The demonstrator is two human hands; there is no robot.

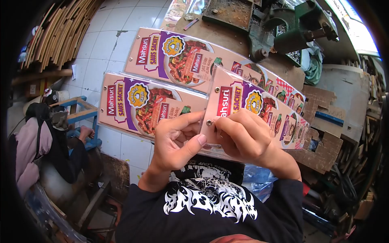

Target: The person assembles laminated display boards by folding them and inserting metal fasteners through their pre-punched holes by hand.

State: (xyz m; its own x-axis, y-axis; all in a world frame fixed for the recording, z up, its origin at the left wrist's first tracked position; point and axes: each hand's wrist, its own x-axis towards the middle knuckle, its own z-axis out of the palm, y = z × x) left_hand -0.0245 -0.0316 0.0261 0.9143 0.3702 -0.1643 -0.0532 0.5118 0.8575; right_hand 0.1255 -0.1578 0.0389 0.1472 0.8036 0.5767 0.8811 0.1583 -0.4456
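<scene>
A printed "Mahsuri Saus Sachet" sign (224, 101) in clear plastic lies tilted in front of me, with metal eyelets along its left edge. My left hand (178, 139) grips that edge near the lower eyelet (209, 122), thumb on the near side. Curled over the sign's face just right of this eyelet is my right hand (247, 133), its fingers pinched together. Its fingertips are hidden, so anything small between them cannot be made out. Matching signs lie in a left stack (111, 101) and a farther stack (142, 50).
A green press machine (298, 38) stands at the back right of the worktable (289, 73), beside a dirty metal tray (229, 14). Cardboard pieces (324, 146) lie to the right. Leftward, another person's foot (86, 133) rests by a blue stool (77, 115). Wooden strips (60, 32) are piled behind.
</scene>
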